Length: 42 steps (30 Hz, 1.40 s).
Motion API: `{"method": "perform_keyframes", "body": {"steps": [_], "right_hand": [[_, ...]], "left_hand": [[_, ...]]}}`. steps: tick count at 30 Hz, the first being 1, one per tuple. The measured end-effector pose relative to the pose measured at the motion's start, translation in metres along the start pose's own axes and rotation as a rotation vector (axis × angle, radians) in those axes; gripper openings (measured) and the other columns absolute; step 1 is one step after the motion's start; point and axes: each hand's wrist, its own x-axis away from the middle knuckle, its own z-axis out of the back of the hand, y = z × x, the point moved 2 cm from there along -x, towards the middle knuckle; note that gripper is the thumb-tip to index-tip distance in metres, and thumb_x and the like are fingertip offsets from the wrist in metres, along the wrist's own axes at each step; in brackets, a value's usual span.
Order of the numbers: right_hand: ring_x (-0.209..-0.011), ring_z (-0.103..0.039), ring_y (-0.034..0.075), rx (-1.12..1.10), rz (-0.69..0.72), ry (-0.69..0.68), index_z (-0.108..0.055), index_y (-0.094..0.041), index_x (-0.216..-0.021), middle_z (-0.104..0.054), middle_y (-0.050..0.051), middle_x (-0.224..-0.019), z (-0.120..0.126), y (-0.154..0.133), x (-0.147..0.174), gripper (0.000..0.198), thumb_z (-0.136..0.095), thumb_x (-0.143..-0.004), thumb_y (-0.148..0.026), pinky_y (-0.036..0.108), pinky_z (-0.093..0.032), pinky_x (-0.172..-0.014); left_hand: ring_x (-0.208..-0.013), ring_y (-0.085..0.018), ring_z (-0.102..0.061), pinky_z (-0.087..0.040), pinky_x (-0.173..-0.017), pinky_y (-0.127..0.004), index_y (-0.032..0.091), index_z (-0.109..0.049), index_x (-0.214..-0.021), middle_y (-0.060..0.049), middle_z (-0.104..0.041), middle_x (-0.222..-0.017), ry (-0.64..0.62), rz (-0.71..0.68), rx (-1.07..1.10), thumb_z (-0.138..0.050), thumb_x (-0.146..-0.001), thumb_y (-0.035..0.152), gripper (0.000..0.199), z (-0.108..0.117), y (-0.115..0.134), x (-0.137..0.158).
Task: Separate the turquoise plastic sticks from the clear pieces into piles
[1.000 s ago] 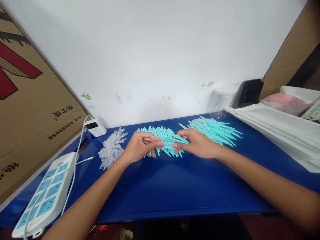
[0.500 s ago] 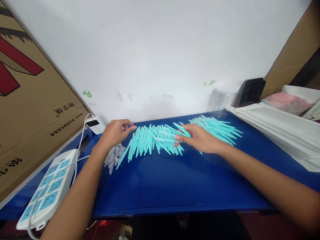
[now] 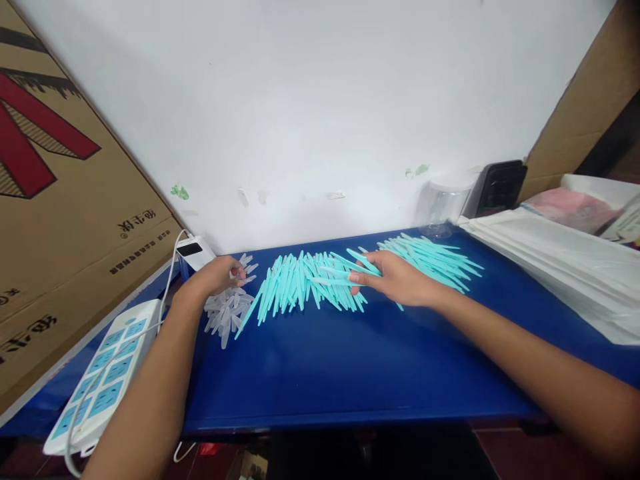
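My right hand [image 3: 387, 275] is closed on a few slim turquoise sticks with tapered ends, eyebrow razors by their look. One held razor [image 3: 335, 277] points left between thumb and fingers, its tip paler and see-through. Below and left of it lies a wide row of turquoise razors [image 3: 287, 283]. My left hand [image 3: 223, 275] is over a heap of small clear plastic caps [image 3: 227, 310], fingers curled together at the heap's upper part. Whether a cap is pinched in those fingertips is hidden. Beyond my right hand lies a second pile of turquoise razors [image 3: 433, 260].
The blue table [image 3: 320, 373] ends at a white wall. At left are a power strip [image 3: 103, 373] with a cable, a white device [image 3: 195, 252] and a large carton [image 3: 75, 220]. A clear container [image 3: 443, 210], a black object [image 3: 500, 187] and stacked white bags [image 3: 545, 253] stand right.
My left hand has moved left and down from the razors' left end to the clear caps, uncovering more of them. My right hand stays almost still with its razors. The view has shifted slightly.
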Motion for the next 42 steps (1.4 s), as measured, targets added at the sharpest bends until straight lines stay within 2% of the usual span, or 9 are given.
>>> {"method": "perform_keyframes", "body": {"steps": [4, 7, 10, 13, 17, 21, 27, 34, 42], "right_hand": [[-0.067, -0.047, 0.018, -0.001, 0.040, 0.003, -0.081, -0.021, -0.078, -0.060, 0.002, -0.069, 0.000, 0.001, 0.000, 0.052, -0.061, -0.094, -0.067, 0.030, -0.036, -0.067], [-0.060, -0.037, 0.014, -0.065, 0.045, -0.030, -0.078, -0.020, -0.076, -0.066, 0.001, -0.071, -0.001, 0.001, 0.001, 0.048, -0.063, -0.096, -0.061, 0.029, -0.032, -0.062], [-0.056, -0.032, 0.012, -0.119, 0.033, -0.071, -0.077, -0.019, -0.078, -0.070, 0.000, -0.075, -0.002, 0.001, 0.002, 0.044, -0.065, -0.096, -0.058, 0.029, -0.027, -0.057], [-0.054, -0.029, 0.011, -0.147, 0.003, -0.086, -0.075, -0.018, -0.077, -0.068, 0.000, -0.073, -0.002, 0.000, 0.002, 0.045, -0.066, -0.095, -0.058, 0.029, -0.024, -0.054], [-0.053, -0.027, 0.010, -0.141, 0.000, -0.108, -0.079, -0.017, -0.080, -0.057, -0.003, -0.066, -0.002, -0.001, 0.002, 0.047, -0.066, -0.094, -0.061, 0.029, -0.022, -0.053], [-0.055, -0.034, 0.012, -0.158, 0.026, -0.150, -0.082, -0.018, -0.085, -0.049, -0.003, -0.064, -0.004, 0.001, 0.001, 0.048, -0.066, -0.093, -0.063, 0.029, -0.026, -0.055], [-0.055, -0.035, 0.011, -0.184, 0.008, -0.184, -0.081, -0.018, -0.085, -0.055, -0.002, -0.066, -0.006, 0.003, 0.000, 0.048, -0.067, -0.092, -0.063, 0.028, -0.027, -0.055], [-0.064, -0.048, 0.014, -0.195, 0.038, -0.225, -0.080, -0.017, -0.087, -0.069, 0.002, -0.080, -0.009, 0.001, 0.001, 0.046, -0.066, -0.094, -0.060, 0.028, -0.035, -0.062], [-0.063, -0.047, 0.014, -0.183, 0.039, -0.233, -0.081, -0.017, -0.088, -0.068, 0.002, -0.078, -0.007, -0.001, 0.001, 0.049, -0.065, -0.093, -0.064, 0.028, -0.034, -0.062]], "left_hand": [[-0.074, -0.027, -0.068, -0.044, -0.060, -0.030, 0.021, -0.074, -0.076, -0.008, -0.076, -0.084, -0.019, 0.018, 0.016, -0.073, -0.068, 0.045, 0.025, -0.001, 0.002, 0.002], [-0.072, -0.027, -0.067, -0.046, -0.062, -0.032, 0.021, -0.072, -0.077, -0.008, -0.075, -0.078, 0.008, -0.017, 0.079, -0.070, -0.073, 0.050, 0.029, 0.002, 0.008, 0.005], [-0.082, -0.027, -0.070, -0.050, -0.072, -0.034, 0.020, -0.073, -0.087, -0.009, -0.077, -0.088, 0.182, -0.160, 0.224, -0.067, -0.082, 0.058, 0.039, 0.008, 0.029, 0.009], [-0.091, -0.026, -0.072, -0.054, -0.078, -0.034, 0.018, -0.074, -0.102, -0.011, -0.078, -0.100, 0.324, -0.286, 0.477, -0.068, -0.088, 0.061, 0.046, 0.005, 0.063, 0.016], [-0.085, -0.023, -0.073, -0.057, -0.072, -0.031, 0.014, -0.077, -0.108, -0.012, -0.079, -0.097, 0.232, -0.378, 0.777, -0.074, -0.089, 0.056, 0.046, -0.013, 0.111, 0.026], [-0.078, -0.021, -0.072, -0.057, -0.067, -0.029, 0.014, -0.081, -0.106, -0.010, -0.080, -0.090, 0.178, -0.405, 0.920, -0.079, -0.087, 0.051, 0.041, -0.029, 0.136, 0.034], [-0.074, -0.020, -0.071, -0.058, -0.067, -0.030, 0.015, -0.083, -0.105, -0.010, -0.080, -0.088, 0.127, -0.412, 0.941, -0.080, -0.087, 0.050, 0.040, -0.034, 0.141, 0.039], [-0.066, -0.017, -0.066, -0.056, -0.062, -0.028, 0.015, -0.084, -0.102, -0.009, -0.079, -0.083, 0.115, -0.421, 0.949, -0.081, -0.087, 0.049, 0.037, -0.030, 0.148, 0.044], [-0.069, -0.017, -0.067, -0.055, -0.062, -0.027, 0.018, -0.085, -0.101, -0.009, -0.080, -0.091, 0.105, -0.472, 0.931, -0.078, -0.090, 0.047, 0.032, -0.031, 0.147, 0.044]]}}
